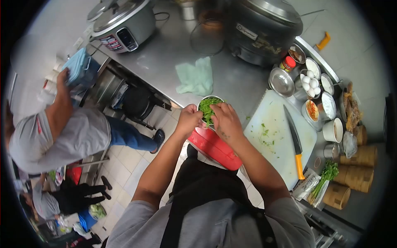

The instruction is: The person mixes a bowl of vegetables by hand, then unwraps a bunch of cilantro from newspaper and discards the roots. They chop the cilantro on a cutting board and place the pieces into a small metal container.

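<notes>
Chopped green herbs (210, 108) fill a small round metal bowl (211, 97) at the counter's front edge. My left hand (190, 119) grips the bowl's left side, its fingers closed around the rim. On the right side, my right hand (226, 120) has its fingers pressed together on the herbs; whether it pinches some is hidden. Just below the bowl is a red container (215, 148). To the right lies a white cutting board (271, 136) with scattered green bits and a large knife (296, 140) with an orange handle.
A green cloth (195, 77) lies on the metal counter (161, 62). Behind stand a grey cooker (128, 29) and a black cooker (264, 31). Bowls, eggs (310, 84), bamboo steamers (355, 175) and bundled herbs (324, 180) line the right. A person (62, 132) at left holds a blue-lidded container (80, 68).
</notes>
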### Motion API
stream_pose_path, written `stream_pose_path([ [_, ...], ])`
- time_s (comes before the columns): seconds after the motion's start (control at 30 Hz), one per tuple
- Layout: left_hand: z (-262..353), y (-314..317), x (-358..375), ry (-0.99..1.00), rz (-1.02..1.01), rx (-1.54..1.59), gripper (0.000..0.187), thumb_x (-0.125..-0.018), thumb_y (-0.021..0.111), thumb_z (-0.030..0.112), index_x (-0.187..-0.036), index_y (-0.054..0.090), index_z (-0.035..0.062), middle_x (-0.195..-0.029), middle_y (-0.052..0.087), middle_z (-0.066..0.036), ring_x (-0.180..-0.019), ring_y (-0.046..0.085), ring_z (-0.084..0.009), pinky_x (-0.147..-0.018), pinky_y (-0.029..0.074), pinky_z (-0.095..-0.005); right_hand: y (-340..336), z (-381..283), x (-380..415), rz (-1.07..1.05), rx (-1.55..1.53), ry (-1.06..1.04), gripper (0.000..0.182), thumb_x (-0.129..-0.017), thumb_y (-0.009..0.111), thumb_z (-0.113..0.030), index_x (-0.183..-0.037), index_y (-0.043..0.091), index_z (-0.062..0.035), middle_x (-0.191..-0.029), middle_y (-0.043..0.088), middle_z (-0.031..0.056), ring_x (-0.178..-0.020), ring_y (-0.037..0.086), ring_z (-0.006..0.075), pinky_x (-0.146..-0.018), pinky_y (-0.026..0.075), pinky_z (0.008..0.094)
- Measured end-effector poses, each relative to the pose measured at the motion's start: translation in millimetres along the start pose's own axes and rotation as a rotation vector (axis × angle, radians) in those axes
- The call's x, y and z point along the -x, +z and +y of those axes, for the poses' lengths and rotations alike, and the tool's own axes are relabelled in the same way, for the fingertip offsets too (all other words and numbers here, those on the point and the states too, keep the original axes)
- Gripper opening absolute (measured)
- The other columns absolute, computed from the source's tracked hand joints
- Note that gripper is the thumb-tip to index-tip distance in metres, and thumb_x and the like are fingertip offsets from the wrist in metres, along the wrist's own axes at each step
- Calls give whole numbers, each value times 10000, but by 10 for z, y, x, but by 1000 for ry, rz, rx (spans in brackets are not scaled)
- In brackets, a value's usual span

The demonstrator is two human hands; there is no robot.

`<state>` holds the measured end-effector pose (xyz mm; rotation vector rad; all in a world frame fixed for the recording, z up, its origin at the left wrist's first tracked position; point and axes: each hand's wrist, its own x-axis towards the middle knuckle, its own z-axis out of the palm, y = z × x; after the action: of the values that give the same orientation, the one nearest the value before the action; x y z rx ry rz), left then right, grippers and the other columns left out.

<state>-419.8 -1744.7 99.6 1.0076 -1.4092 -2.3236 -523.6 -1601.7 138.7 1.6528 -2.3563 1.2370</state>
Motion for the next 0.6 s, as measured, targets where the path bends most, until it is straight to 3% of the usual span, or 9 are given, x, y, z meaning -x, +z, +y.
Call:
stream_pose_path([
  [0.07, 87, -41, -213, -53, -21, -17, 146, -825, 552, -10, -807, 430, 69, -671, 541, -71, -499, 623, -215, -482, 579, -368, 167, 144, -190, -55, 98, 86, 263, -848, 589, -60, -1101, 627, 2, -1018, 601, 153, -946, 585, 343, -904, 455, 429],
  [0.1, 115, -46, -297, -56, -49, -25, 158, -831, 552, -3, -789, 416, 66, -666, 536, -72, -496, 626, -220, -460, 569, -360, 210, 171, -258, -141, 210, 158, 182, -822, 577, -57, -981, 647, -3, -973, 624, 147, -948, 594, 340, -896, 459, 420],
  [0.13, 143, -45, -377, -58, -80, -36, 175, -838, 553, 3, -772, 403, 63, -660, 530, -73, -492, 628, -224, -439, 559, -353, 253, 187, -309, -134, 220, 184, 182, -822, 577, -57, -981, 647, -3, -973, 624, 147, -948, 594, 340, -896, 459, 420],
  [0.2, 163, -41, -503, -101, -136, -58, 173, -841, 553, 3, -774, 405, 62, -660, 525, -74, -502, 636, -229, -451, 569, -358, 245, 135, -412, -224, 368, 152, 115, -791, 580, -63, -869, 653, -21, -912, 637, 144, -950, 600, 343, -900, 462, 422],
  [0.33, 169, -39, -694, -170, -214, -14, 164, -842, 561, 5, -785, 416, 56, -665, 531, -84, -524, 650, -237, -483, 591, -370, 323, 362, -506, -210, 472, 154, 129, -767, 593, -62, -862, 678, -38, -882, 640, 148, -949, 604, 345, -898, 466, 426],
  [0.43, 189, -59, -716, -215, -234, -13, 147, -842, 567, 7, -803, 431, 45, -678, 545, -93, -534, 656, -241, -494, 596, -376, 78, 171, -618, -250, 332, 249, 162, -778, 601, -52, -912, 691, -45, -892, 635, 145, -935, 606, 347, -864, 481, 407],
  [0.53, 222, -51, -729, -215, -248, -82, 134, -868, 577, 24, -854, 448, 59, -667, 533, -72, -543, 650, -237, -541, 610, -391, -22, 101, -627, -101, 261, 354, 181, -799, 598, -34, -946, 699, -65, -914, 630, 142, -920, 609, 335, -829, 498, 409],
  [0.6, 243, -37, -725, -205, -235, -53, 142, -888, 598, 73, -855, 461, 58, -669, 536, -71, -559, 653, -239, -547, 610, -388, -59, 87, -641, 47, -39, 460, 145, -832, 626, -70, -960, 693, -73, -923, 620, 136, -926, 609, 322, -814, 508, 424],
])
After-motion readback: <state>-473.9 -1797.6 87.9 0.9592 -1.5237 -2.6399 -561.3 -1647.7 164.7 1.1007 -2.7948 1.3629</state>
